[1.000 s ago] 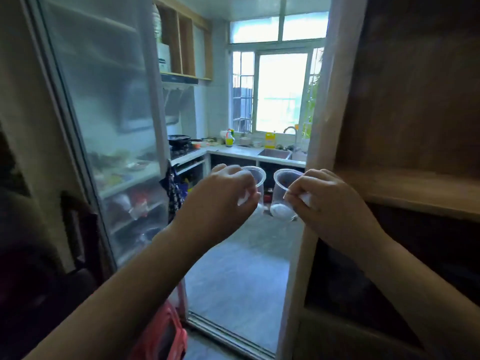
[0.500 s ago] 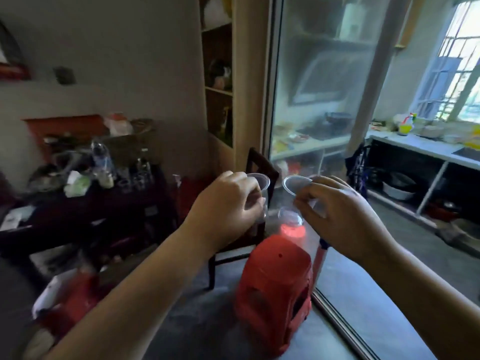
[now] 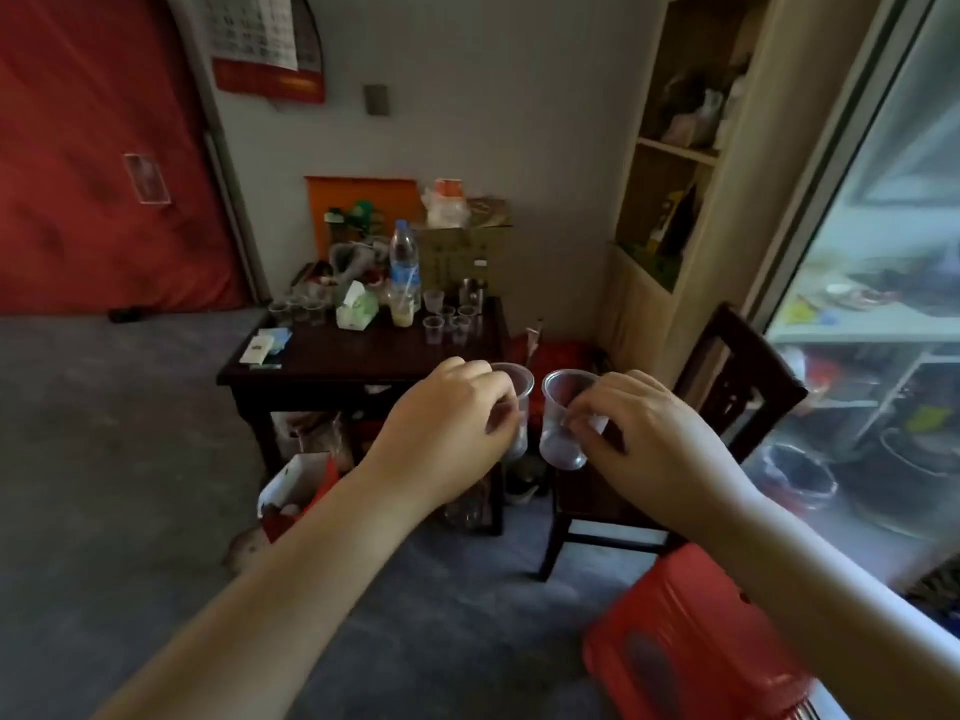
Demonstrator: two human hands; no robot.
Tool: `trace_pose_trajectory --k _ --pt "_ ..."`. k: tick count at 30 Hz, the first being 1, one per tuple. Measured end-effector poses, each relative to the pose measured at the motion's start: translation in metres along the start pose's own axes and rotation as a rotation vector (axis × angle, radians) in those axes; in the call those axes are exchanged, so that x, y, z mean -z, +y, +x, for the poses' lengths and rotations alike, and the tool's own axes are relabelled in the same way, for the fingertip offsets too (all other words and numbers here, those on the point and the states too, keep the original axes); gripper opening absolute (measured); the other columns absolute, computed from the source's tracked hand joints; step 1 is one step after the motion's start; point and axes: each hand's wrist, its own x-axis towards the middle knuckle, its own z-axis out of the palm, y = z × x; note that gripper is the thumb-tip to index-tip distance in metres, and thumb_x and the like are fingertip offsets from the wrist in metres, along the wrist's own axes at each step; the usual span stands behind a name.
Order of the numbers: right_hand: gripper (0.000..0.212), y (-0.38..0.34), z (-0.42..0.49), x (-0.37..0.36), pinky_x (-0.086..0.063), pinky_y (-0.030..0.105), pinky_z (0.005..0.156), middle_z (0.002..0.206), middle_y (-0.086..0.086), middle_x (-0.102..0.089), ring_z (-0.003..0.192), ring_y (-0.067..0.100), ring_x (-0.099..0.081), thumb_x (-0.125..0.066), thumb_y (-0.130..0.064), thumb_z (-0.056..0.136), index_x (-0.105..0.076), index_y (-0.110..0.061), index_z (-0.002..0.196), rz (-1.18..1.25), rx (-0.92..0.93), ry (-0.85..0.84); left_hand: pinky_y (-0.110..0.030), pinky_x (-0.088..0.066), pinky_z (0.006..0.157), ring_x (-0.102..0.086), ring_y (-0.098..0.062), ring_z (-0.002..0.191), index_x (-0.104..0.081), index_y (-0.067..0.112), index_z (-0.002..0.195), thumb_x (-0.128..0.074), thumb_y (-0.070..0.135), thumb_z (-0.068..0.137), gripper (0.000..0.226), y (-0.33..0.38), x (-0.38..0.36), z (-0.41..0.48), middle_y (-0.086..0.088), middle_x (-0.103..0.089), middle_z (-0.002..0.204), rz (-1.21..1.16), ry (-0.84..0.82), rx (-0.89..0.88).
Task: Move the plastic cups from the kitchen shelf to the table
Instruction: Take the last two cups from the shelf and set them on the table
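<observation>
Each hand carries one clear plastic cup in front of me, upright and side by side. My left hand [image 3: 457,413] grips the left cup [image 3: 518,402], mostly hidden by its fingers. My right hand [image 3: 639,428] pinches the right cup [image 3: 561,428] by its side wall. Ahead stands a dark wooden table [image 3: 374,358] against the wall. Several more clear cups [image 3: 451,319] stand on its far right part, others [image 3: 298,309] at its back left. Both held cups hover short of the table's near right corner.
The table also carries a water bottle [image 3: 404,257], a green tissue box [image 3: 356,306], a cardboard box [image 3: 462,259] and papers [image 3: 265,346]. A dark chair [image 3: 727,402] stands right of it, a red plastic stool [image 3: 691,636] near my right arm. Bags lie under the table. A glass sliding door [image 3: 883,252] is at right.
The view has swung left from the kitchen doorway to the room with the table. Both hands still hold their cups, now facing the table; the stool has slid to the lower right.
</observation>
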Motion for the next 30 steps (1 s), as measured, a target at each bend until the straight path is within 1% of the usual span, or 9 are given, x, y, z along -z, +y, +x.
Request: trace_pose_trajectory --k 4,8,9,13,16,21,25,28,30 --pt "0.009 0.037 0.062 -0.035 -0.045 0.026 0.075 0.092 -0.009 -0.063 0.088 0.011 -0.051 -0.059 -0.018 0.085 -0.064 -0.02 0.093 0.027 0.04 -0.04 -0.026 -0.039 0.059 -0.044 -0.01 0.077 -0.056 0.02 0.07 -0.059 0.026 0.08 0.012 -0.05 -0.021 0.04 0.008 -0.053 0.071 0.079 0.001 0.054" --pt "0.016 0.071 0.117 -0.067 -0.038 0.014 0.072 0.095 -0.012 -0.062 0.09 0.005 -0.048 -0.059 -0.017 0.085 -0.064 -0.022 0.099 0.076 0.06 -0.119 -0.027 -0.04 0.057 -0.044 -0.01 0.076 -0.057 0.018 0.07 -0.059 0.027 0.082 0.015 -0.092 -0.038 0.078 0.007 -0.053 0.07 0.12 -0.016 0.108" --pt "0.017 0.078 0.129 -0.076 -0.038 0.014 0.071 0.095 -0.012 -0.061 0.09 0.005 -0.048 -0.058 -0.017 0.086 -0.064 -0.023 0.101 0.089 0.068 -0.138 -0.028 -0.041 0.056 -0.045 -0.01 0.076 -0.057 0.018 0.071 -0.058 0.028 0.082 0.015 -0.102 -0.041 0.086 0.007 -0.053 0.07 0.131 -0.021 0.113" --pt "0.02 0.099 0.168 -0.109 -0.047 0.026 0.078 0.1 -0.006 -0.064 0.097 0.011 -0.052 -0.054 -0.015 0.088 -0.065 -0.02 0.104 0.166 0.103 -0.193 -0.028 -0.039 0.055 -0.048 -0.013 0.076 -0.057 0.018 0.073 -0.059 0.026 0.082 0.013 -0.139 -0.052 0.109 0.005 -0.056 0.071 0.165 -0.044 0.12" --pt "0.022 0.11 0.19 -0.131 -0.049 0.031 0.077 0.098 -0.004 -0.065 0.095 0.013 -0.053 -0.053 -0.014 0.088 -0.064 -0.02 0.105 0.191 0.131 -0.217 -0.025 -0.034 0.054 -0.048 -0.012 0.075 -0.056 0.018 0.071 -0.059 0.027 0.082 0.014 -0.165 -0.062 0.122 0.006 -0.056 0.071 0.177 -0.069 0.132" --pt "0.023 0.134 0.227 -0.165 -0.043 0.019 0.073 0.097 -0.007 -0.064 0.091 0.009 -0.052 -0.054 -0.014 0.087 -0.063 -0.022 0.107 0.182 0.143 -0.239 -0.027 -0.037 0.052 -0.048 -0.011 0.072 -0.055 0.02 0.071 -0.058 0.028 0.081 0.014 -0.208 -0.085 0.147 0.008 -0.054 0.069 0.162 -0.074 0.168" --pt "0.023 0.154 0.257 -0.195 -0.046 0.022 0.073 0.097 -0.005 -0.065 0.091 0.01 -0.053 -0.056 -0.013 0.086 -0.064 -0.021 0.106 0.167 0.121 -0.244 -0.032 -0.044 0.053 -0.049 -0.011 0.073 -0.055 0.019 0.071 -0.058 0.026 0.081 0.013 -0.251 -0.111 0.169 0.007 -0.055 0.07 0.132 -0.083 0.186" --pt "0.02 0.172 0.285 -0.219 -0.038 0.012 0.068 0.095 -0.01 -0.063 0.088 0.003 -0.048 -0.057 -0.016 0.086 -0.064 -0.024 0.102 0.151 0.077 -0.243 -0.031 -0.042 0.052 -0.05 -0.013 0.072 -0.055 0.018 0.069 -0.059 0.024 0.08 0.013 -0.289 -0.13 0.19 0.006 -0.055 0.068 0.109 -0.087 0.172" --pt "0.018 0.185 0.311 -0.239 -0.035 0.011 0.067 0.092 -0.014 -0.061 0.086 0.0 -0.045 -0.057 -0.017 0.086 -0.065 -0.026 0.1 0.133 0.037 -0.241 -0.032 -0.042 0.052 -0.05 -0.014 0.071 -0.054 0.017 0.067 -0.06 0.022 0.079 0.015 -0.323 -0.142 0.205 0.005 -0.054 0.066 0.079 -0.099 0.166"
